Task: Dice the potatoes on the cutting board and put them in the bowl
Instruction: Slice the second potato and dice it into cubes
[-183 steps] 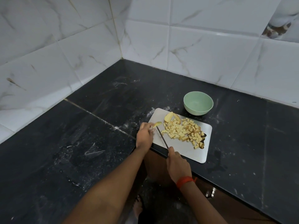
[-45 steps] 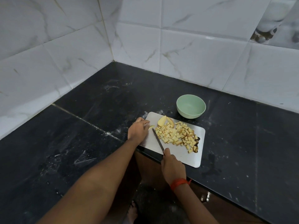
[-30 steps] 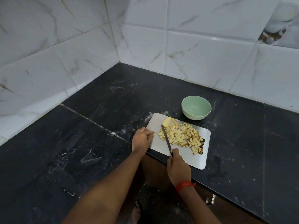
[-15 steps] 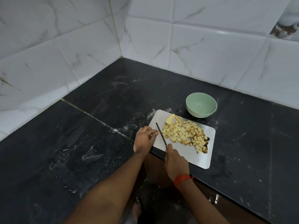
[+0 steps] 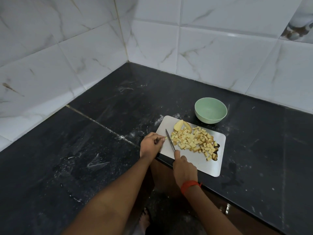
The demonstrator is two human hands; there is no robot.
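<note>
Most potato is diced in a pile (image 5: pixel 194 141) on the cutting board (image 5: pixel 203 163); two wedges (image 5: pixel 182 125) remain. My right hand (image 5: pixel 183 168) grips the knife (image 5: pixel 169 141), my left hand (image 5: pixel 150 144) pinches a sliver. The far bowl (image 5: pixel 210 110) is empty.

The right hand (image 5: pixel 183 168) hides the grey-bladed knife's (image 5: pixel 169 139) handle. The scrap pinched in the left hand (image 5: pixel 150 145) fingertips is too small to tell.

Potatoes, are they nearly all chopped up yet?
Mostly. A big pile of potato cubes sits on the cutting board. The right hand holds the knife while the left hand pinches a small piece. Two potato wedges remain uncut, and the green bowl is empty.
</note>
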